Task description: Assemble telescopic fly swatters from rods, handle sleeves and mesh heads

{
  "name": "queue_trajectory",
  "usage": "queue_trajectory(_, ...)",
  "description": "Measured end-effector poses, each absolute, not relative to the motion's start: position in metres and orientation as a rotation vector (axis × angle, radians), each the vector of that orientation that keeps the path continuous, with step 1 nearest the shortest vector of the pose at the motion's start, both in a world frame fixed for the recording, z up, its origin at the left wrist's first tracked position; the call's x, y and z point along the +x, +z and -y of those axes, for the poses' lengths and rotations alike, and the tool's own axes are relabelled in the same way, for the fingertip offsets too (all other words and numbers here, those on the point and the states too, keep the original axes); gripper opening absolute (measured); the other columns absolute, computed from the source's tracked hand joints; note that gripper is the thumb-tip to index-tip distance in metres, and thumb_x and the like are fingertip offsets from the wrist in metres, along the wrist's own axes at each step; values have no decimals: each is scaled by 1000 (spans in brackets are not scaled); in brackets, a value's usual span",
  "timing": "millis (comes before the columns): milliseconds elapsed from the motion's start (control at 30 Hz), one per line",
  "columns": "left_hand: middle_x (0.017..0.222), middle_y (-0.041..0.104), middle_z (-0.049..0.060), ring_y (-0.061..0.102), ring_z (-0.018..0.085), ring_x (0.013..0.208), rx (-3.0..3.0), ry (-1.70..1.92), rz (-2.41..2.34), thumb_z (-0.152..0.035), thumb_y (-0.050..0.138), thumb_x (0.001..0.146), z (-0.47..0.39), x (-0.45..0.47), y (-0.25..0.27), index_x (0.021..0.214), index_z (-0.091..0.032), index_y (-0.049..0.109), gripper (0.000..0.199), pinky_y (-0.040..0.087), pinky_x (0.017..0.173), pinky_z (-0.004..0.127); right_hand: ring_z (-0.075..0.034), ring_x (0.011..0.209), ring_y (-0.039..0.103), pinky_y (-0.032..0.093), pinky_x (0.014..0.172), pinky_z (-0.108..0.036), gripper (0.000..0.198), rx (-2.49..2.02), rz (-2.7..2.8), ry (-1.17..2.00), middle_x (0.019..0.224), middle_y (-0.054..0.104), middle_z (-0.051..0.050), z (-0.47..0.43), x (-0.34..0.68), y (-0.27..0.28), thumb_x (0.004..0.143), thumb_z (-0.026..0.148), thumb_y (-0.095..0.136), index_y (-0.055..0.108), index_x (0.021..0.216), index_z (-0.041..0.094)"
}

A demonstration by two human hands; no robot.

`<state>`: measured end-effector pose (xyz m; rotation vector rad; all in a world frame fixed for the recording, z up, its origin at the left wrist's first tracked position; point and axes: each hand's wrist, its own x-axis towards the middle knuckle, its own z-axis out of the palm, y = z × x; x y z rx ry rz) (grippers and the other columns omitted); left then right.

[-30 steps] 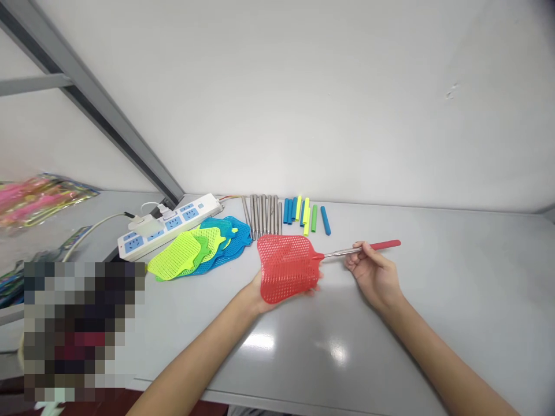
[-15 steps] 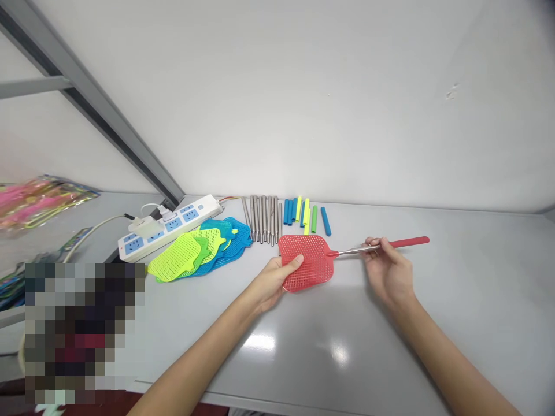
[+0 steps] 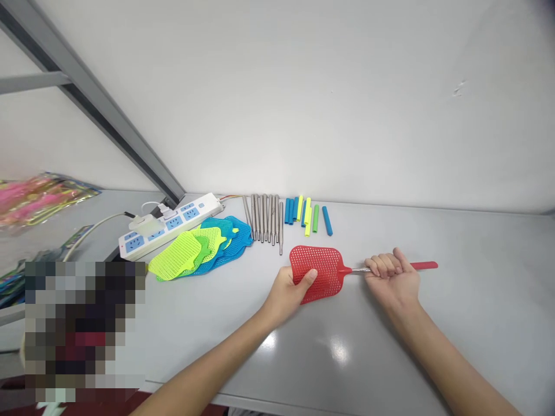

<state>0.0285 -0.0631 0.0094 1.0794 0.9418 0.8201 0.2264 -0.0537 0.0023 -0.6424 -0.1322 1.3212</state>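
While left grip (image 3: 284, 293) and right grip (image 3: 393, 280) clasp a red swatter (image 3: 319, 264), glossy tabletop (image 3: 373, 364), pale wall (image 3: 347, 115)

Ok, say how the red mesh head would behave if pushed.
The red mesh head probably flexes, being thin and perforated. Its many holes suggest it is light for its size. The straight metal rod is likely stiffer.

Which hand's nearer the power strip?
Left: the left hand, gripping the red paddle, is right of the power strip; the right hand, around the metal rod, is farther right.
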Motion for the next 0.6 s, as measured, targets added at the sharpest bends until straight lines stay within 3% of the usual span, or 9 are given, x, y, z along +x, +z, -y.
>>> queue_trajectory(600,96,62,12,58,21,84,683,829,-844,-37,58,69,70,33,7,99,-11,59,39,42,78,34,-7,33,16,22,34,-22,42,-684,100,1203,36,14,6,62,211,-2,78,23,39,11,48,17)
